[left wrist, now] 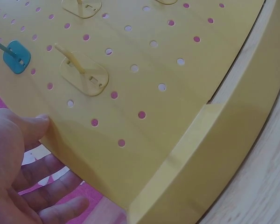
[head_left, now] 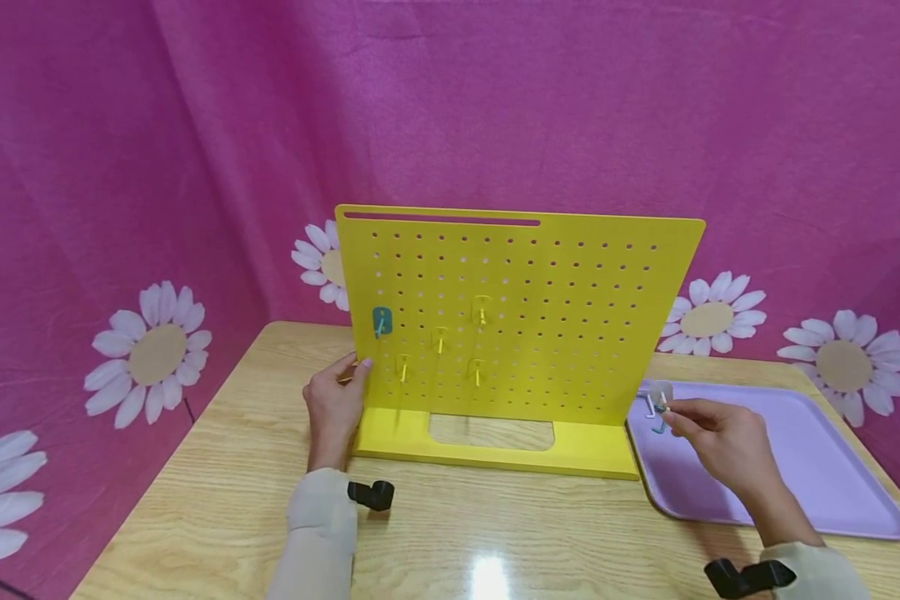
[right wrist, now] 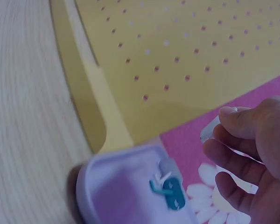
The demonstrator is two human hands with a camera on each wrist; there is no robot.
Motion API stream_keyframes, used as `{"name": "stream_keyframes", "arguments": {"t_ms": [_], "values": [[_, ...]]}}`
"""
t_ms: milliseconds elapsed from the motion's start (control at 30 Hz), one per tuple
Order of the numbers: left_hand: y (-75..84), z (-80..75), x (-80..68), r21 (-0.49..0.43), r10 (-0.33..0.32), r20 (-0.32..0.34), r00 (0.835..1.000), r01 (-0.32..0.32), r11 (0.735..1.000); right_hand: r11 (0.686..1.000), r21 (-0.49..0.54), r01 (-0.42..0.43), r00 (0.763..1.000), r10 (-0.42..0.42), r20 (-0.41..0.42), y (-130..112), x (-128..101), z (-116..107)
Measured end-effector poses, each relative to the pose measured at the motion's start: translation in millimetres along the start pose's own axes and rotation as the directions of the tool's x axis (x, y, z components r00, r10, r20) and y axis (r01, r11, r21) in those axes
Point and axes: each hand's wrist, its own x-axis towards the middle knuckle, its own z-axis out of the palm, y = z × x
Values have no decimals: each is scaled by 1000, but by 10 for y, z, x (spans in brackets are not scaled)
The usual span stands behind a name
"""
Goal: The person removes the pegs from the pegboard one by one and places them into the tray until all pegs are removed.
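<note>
A yellow pegboard [head_left: 570, 333] stands upright on its base. Along its left edge my left hand [head_left: 336, 408] grips it, thumb [left wrist: 35, 126] on the front face and the other fingers reaching behind. One teal hook [head_left: 382, 322] and several yellow hooks [head_left: 482, 311] sit on the board's left half. Over the tray's near-left part, my right hand [head_left: 727, 442] pinches a small whitish piece [right wrist: 210, 129] between thumb and fingers; most of it is hidden. Below that hand, a teal hook [right wrist: 174, 193] and a pale hook [right wrist: 168, 167] lie in the lilac tray [head_left: 817, 454].
The wooden table [head_left: 435, 525] carries both board and tray, the tray's left side close to the board's right end. A magenta cloth [head_left: 495, 108] with white daisies hangs behind and at the left. Black wrist cameras [head_left: 372, 495] are strapped to both forearms.
</note>
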Motion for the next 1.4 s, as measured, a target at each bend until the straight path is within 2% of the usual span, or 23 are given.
{"name": "stream_keyframes", "arguments": {"t_ms": [233,467,733,867,1067,1400], "values": [[-3,2,-3,-6,-4,5,1000,4,1000,998,-65,13,999,-10,32,222,-40,35],[7,-1,-6,-3,2,0,1000,-2,1000,988,-153,38,999,-36,20,388,-70,87],[-3,0,4,-5,22,-6,1000,-22,1000,975,-224,6,994,18,105,506,-81,96],[-9,3,13,-2,28,-9,1000,-28,1000,972,-234,-21,988,56,142,521,-77,113],[6,0,3,-8,-11,9,1000,11,1000,969,-244,-29,984,71,164,527,-57,112],[-3,3,8,-3,1,0,1000,-1,1000,988,-153,6,996,7,84,372,-23,70]]}}
